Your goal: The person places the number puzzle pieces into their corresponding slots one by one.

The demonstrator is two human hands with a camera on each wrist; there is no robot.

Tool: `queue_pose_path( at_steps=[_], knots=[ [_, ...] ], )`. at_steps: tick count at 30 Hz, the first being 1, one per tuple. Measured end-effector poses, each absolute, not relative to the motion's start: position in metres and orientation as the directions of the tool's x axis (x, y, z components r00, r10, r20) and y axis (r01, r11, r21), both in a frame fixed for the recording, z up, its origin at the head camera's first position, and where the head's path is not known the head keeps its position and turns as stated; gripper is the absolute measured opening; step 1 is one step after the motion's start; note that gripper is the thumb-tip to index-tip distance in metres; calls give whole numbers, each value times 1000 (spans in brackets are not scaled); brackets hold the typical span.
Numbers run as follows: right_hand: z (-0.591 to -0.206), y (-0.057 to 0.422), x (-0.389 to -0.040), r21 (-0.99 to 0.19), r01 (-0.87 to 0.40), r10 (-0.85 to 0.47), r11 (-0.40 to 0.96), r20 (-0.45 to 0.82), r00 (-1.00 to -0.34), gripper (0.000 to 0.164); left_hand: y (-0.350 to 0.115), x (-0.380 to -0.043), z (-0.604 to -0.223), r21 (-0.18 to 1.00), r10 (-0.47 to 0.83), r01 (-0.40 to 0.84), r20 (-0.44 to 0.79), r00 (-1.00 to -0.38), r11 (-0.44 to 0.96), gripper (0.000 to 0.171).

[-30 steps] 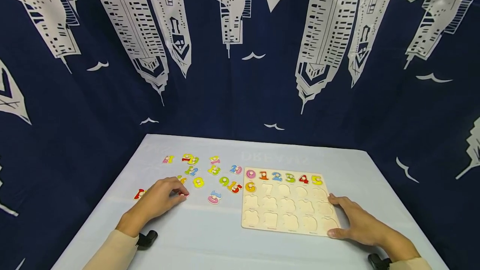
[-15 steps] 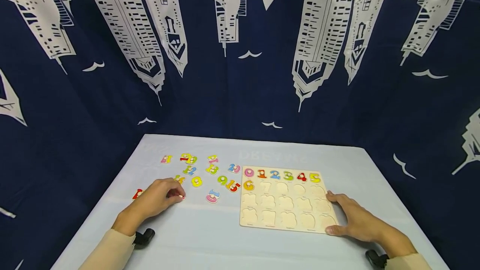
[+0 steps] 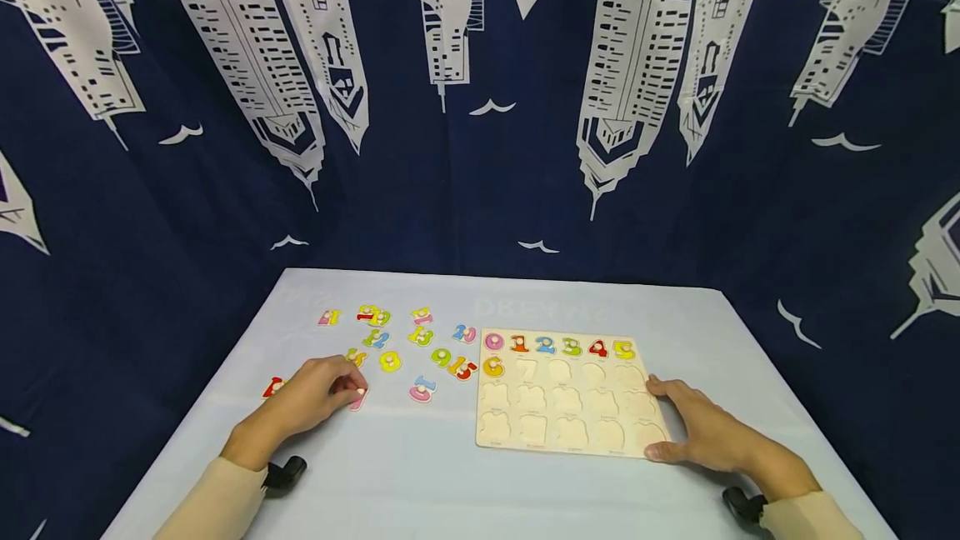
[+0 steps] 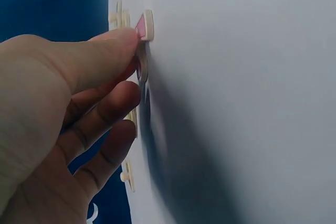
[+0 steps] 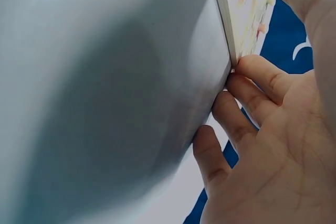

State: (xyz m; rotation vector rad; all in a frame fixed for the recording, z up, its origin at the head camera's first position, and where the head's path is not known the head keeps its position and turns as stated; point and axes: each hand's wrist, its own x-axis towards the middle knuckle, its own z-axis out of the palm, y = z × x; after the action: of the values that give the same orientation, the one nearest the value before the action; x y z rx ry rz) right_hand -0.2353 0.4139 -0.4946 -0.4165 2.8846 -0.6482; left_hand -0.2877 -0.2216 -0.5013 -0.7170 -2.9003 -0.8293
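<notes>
My left hand (image 3: 317, 397) pinches a pink number piece (image 3: 357, 402), seemingly a 7, between thumb and forefinger. In the left wrist view the pink piece (image 4: 141, 26) stands tilted with its pale wooden edge showing, partly hidden by the thumb. My right hand (image 3: 708, 433) rests at the right edge of the wooden number puzzle board (image 3: 555, 417), fingers spread, forefinger higher up and thumb near the lower corner. The right wrist view shows its fingertips touching the side of the board (image 5: 226, 22). Numbers 0 to 6 fill the board's first slots; the other recesses are bare.
Several loose number pieces lie left of the board, among them a yellow 8 (image 3: 390, 361), a green 9 (image 3: 441, 357), a red 15 (image 3: 462, 368) and a pink-and-blue 10 (image 3: 423, 390). A red piece (image 3: 273, 387) lies beyond the left wrist. The white table (image 3: 420, 482) meets a dark blue printed cloth (image 3: 450, 190).
More of the pink piece now shows below the left fingertips, where before it was mostly covered. The right hand keeps its place at the board. The whole view has shifted slightly.
</notes>
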Motion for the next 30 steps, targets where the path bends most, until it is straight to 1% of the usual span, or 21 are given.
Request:
queue_pose_path(
  at_steps=[3,5,9,13,17,21,24,27,30],
  knots=[
    [-489,412,-241,-417,-236,-302,878,-100,-948,117,-218,-291,-500,489,401,425,159,-902,762,13],
    [-483,410,-246,-399,-240,-301,885,-95,-949,119,-214,-295,-496,472,391,428,180,-902,770,13],
    [-471,408,-256,-371,-245,-292,896,-77,-953,119,-204,-305,-486,435,385,451,235,-893,779,13],
    [-468,409,-258,-349,-243,-292,905,-96,-952,120,-190,-310,-480,420,402,475,254,-880,773,12],
    [-471,410,-257,-339,-242,-293,909,-108,-950,124,-173,-311,-475,437,424,498,262,-867,749,10],
    [-475,408,-256,-347,-240,-300,906,-128,-945,134,-155,-307,-472,469,425,487,238,-873,737,10],
    [-477,405,-254,-347,-240,-307,907,-152,-939,134,-138,-304,-472,476,433,484,222,-874,734,9],
    [-478,404,-250,-335,-243,-313,910,-172,-934,128,-120,-302,-473,487,444,487,210,-871,725,10],
    [-479,404,-247,-328,-242,-314,913,-188,-930,128,-100,-303,-475,501,453,489,202,-868,714,10]
  ],
)
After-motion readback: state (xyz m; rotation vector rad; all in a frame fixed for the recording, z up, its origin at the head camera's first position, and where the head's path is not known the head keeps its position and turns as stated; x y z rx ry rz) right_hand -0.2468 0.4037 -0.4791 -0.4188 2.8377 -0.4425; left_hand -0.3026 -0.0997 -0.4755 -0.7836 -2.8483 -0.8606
